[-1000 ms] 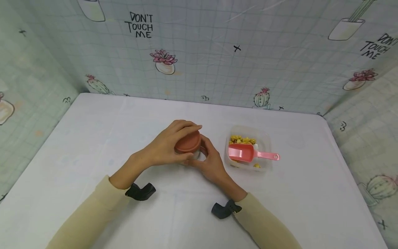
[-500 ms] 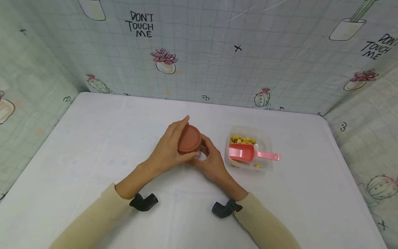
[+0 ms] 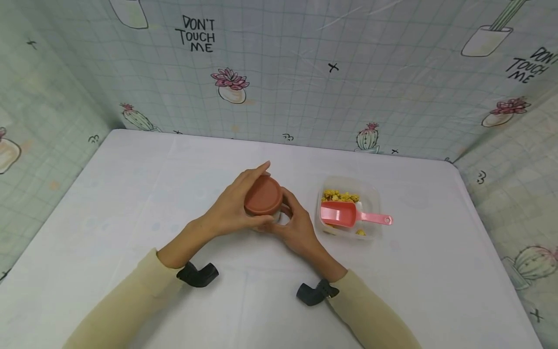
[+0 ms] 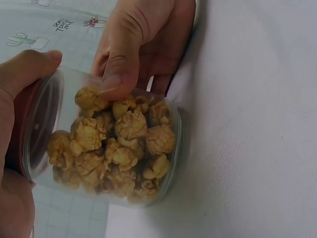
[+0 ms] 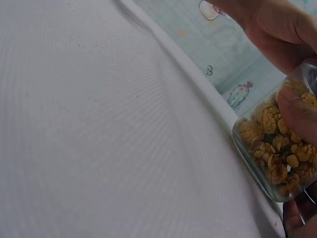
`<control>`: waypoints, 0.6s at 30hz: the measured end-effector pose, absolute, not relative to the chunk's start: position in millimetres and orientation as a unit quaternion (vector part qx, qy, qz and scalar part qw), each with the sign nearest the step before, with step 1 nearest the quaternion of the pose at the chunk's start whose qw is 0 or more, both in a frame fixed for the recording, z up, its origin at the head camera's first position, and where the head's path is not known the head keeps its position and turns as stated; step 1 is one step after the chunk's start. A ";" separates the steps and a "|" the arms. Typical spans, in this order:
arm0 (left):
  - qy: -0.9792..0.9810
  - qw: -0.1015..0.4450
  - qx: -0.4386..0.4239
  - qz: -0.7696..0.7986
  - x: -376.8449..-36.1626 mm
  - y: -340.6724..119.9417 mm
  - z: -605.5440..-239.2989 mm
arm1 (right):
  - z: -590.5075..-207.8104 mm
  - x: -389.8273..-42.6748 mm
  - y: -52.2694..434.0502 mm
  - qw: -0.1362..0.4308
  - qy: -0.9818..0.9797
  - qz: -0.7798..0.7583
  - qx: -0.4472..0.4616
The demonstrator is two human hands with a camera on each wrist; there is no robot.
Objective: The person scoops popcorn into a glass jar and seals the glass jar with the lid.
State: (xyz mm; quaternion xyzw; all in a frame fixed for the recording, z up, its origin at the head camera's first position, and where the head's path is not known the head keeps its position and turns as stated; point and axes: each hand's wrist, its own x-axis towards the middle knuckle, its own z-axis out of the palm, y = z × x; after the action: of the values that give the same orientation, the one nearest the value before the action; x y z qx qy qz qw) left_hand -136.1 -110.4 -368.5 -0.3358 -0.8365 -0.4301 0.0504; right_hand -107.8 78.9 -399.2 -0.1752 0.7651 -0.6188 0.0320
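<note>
A clear jar [image 4: 143, 148] of caramel popcorn stands on the white table between both hands, its flat reddish-brown lid [image 3: 263, 196] facing up in the head view. My left hand [image 3: 231, 206] grips the lid from the left, thumb along the near side and fingers round the far side. Lower down, my right hand [image 3: 298, 230] holds the jar's body from the right. The left wrist view shows the right thumb [image 4: 119, 74] pressed on the clear wall. Popcorn pieces [image 5: 277, 144] fill much of the jar in the right wrist view.
To the right on the white table [image 3: 436, 252] is a clear plastic container [image 3: 370, 194] with some popcorn [image 3: 340, 196] in it. A pink scoop [image 3: 340, 214] lies across it, handle past the right rim. A patterned curtain [image 3: 287, 87] rises behind the table.
My left hand has shifted round the lid, first toward the near side, then partly back, uncovering more of the lid's top. The right hand and the jar's body stay put.
</note>
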 end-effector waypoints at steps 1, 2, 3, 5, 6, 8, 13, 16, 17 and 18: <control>-0.835 0.049 -0.338 -0.432 -136.7 -111.0 -368.8 | -398.8 -107.7 78.8 0.033 0.765 -0.619 -0.174; -0.832 0.047 -0.340 -0.435 -137.4 -111.5 -369.0 | -398.5 -107.8 78.7 0.033 0.765 -0.619 -0.174; -0.830 0.044 -0.343 -0.438 -138.0 -112.1 -369.3 | -398.3 -107.8 78.6 0.033 0.766 -0.618 -0.174; -0.825 0.038 -0.348 -0.444 -139.2 -113.3 -369.7 | -399.0 -108.1 78.6 0.033 0.766 -0.618 -0.174; -0.822 0.034 -0.351 -0.448 -139.8 -113.8 -369.7 | -399.8 -108.4 78.4 0.033 0.765 -0.619 -0.174; -0.817 0.027 -0.356 -0.453 -141.1 -114.7 -369.9 | -401.8 -109.1 78.7 0.028 0.764 -0.620 -0.179; -0.807 0.016 -0.369 -0.461 -144.8 -116.1 -371.1 | -423.0 -116.5 80.0 0.020 0.766 -0.617 -0.182; -0.802 0.015 -0.376 -0.464 -146.9 -116.0 -371.4 | -432.8 -119.8 80.6 0.020 0.768 -0.615 -0.179; -0.801 0.015 -0.378 -0.465 -147.4 -116.0 -371.3 | -433.4 -119.9 80.7 0.020 0.768 -0.615 -0.179; -0.799 0.015 -0.381 -0.466 -147.7 -116.0 -371.4 | -433.1 -119.6 80.8 0.019 0.769 -0.613 -0.180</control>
State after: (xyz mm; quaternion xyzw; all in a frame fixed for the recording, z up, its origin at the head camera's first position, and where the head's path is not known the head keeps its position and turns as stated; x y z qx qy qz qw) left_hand -147.7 -116.0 -371.4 -0.3808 -0.7988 -0.4655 0.0151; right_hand -119.6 80.8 -433.1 -0.1803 0.7692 -0.6127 0.0188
